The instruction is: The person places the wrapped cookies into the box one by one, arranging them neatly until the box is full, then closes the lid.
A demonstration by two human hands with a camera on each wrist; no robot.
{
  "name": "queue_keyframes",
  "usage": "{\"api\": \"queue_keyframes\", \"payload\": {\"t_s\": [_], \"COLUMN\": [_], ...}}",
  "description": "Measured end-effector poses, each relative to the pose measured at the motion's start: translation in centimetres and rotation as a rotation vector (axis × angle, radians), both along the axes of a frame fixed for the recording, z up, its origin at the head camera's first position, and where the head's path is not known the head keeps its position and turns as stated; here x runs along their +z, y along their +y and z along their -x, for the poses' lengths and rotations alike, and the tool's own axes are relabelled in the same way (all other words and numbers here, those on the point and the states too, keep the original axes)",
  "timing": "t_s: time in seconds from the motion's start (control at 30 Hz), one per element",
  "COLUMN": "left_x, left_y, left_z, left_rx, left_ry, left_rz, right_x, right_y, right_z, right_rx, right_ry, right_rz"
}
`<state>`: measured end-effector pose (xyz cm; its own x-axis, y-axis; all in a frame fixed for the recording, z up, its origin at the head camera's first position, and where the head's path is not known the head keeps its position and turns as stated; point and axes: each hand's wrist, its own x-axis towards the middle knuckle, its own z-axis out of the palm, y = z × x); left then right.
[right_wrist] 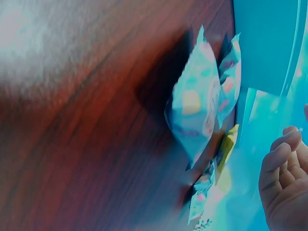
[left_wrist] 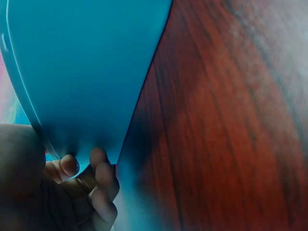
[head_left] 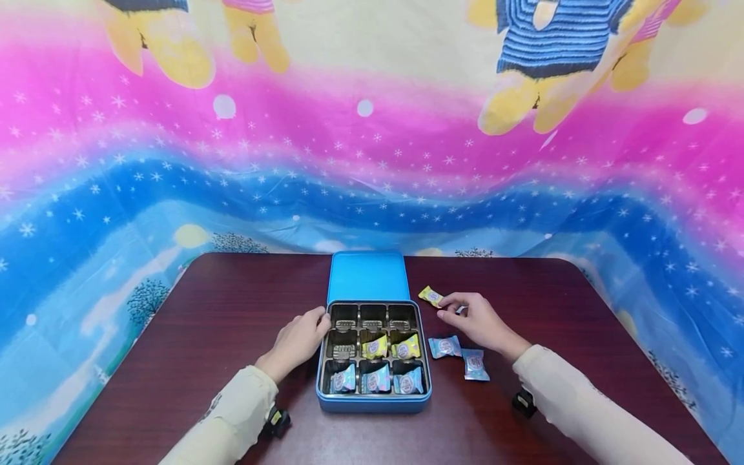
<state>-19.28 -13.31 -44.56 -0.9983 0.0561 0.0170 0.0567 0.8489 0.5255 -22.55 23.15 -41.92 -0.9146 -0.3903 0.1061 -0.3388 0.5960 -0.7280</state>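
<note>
Currently, my left grip (head_left: 296, 339) holds the blue box (head_left: 374, 405) toward the bench's (head_left: 250, 284) far edge; my right grip (head_left: 481, 321), loosely parted and empty, hovers near a yellow candy (head_left: 429, 295).

Booth-like setup: cartoon-print cloth (head_left: 372, 161) behind dark table (head_left: 250, 290).

No words or numbers could be read. The blue packets (head_left: 444, 347) and yellow packets (head_left: 374, 347) had round marks (head_left: 475, 363) on them, too tiny to read. So was the yellow sticker (head_left: 276, 418) on the black box (head_left: 283, 425).
</note>
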Motion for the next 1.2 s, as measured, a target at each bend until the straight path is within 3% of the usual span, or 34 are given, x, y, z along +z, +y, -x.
{"api": "queue_keyframes", "payload": {"t_s": [0.33,0.9,1.2], "left_x": [0.1,0.1,0.0], "left_y": [0.0,0.0,0.0], "left_z": [-0.1,0.0,0.0], "left_rx": [-0.004,-0.005,-0.004], "left_ry": [0.006,0.007,0.013], "left_rz": [0.005,0.006,0.003], "right_x": [-0.5,-1.1,-1.7], "right_y": [0.4,0.3,0.2], "right_z": [1.1,3.3,4.1], "right_rx": [-0.046,-0.087,-0.131], "right_ry": [-0.004,-0.127,-0.183], "right_rz": [-0.019,0.011,-0.021]}}
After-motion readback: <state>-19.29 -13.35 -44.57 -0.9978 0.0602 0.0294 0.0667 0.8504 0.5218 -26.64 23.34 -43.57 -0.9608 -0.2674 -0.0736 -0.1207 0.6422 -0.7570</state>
